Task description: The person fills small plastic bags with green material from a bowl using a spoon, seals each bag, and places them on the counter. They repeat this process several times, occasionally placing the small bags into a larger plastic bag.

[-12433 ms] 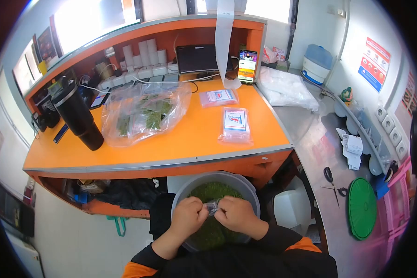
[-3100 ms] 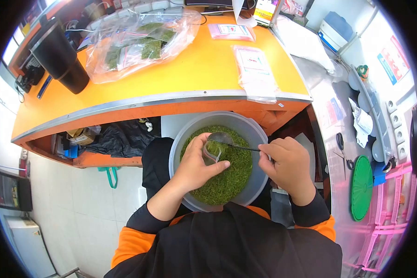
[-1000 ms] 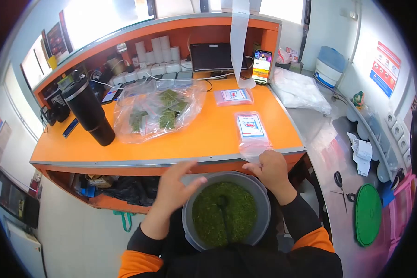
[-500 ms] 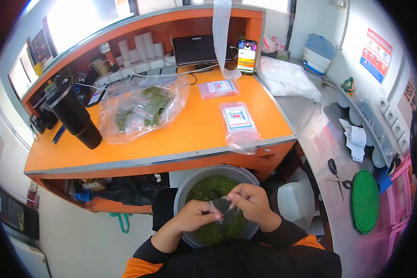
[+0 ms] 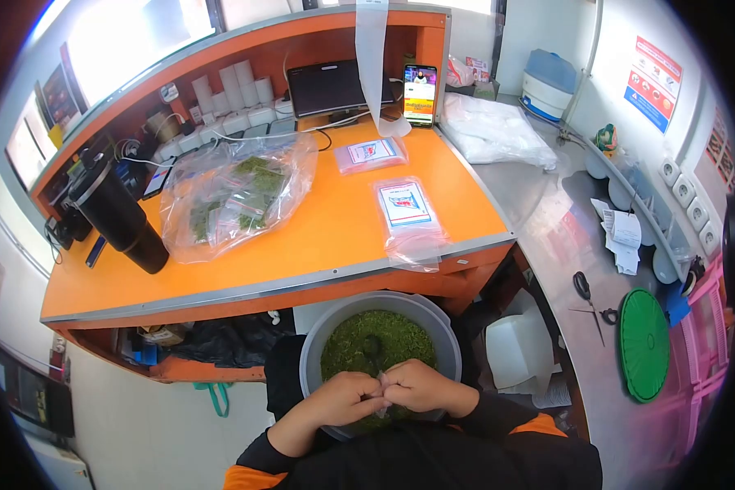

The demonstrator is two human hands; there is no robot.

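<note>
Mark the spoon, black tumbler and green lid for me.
Spoon (image 5: 372, 345), head view, on its bowl.
Black tumbler (image 5: 120, 217), head view, middle of its body.
Green lid (image 5: 645, 345), head view, on its flat face.

Single wide head-worn view, from above, facing forward and down; near the tub (image 5: 448, 343), desk (image 5: 318, 237) beyond

Black-cuffed orange sleeves (image 5: 257, 474), black garment (image 5: 433, 464)

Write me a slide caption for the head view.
Left hand and right hand pinch a small clear bag over a tub of shredded greenery, beside an orange counter.
</note>
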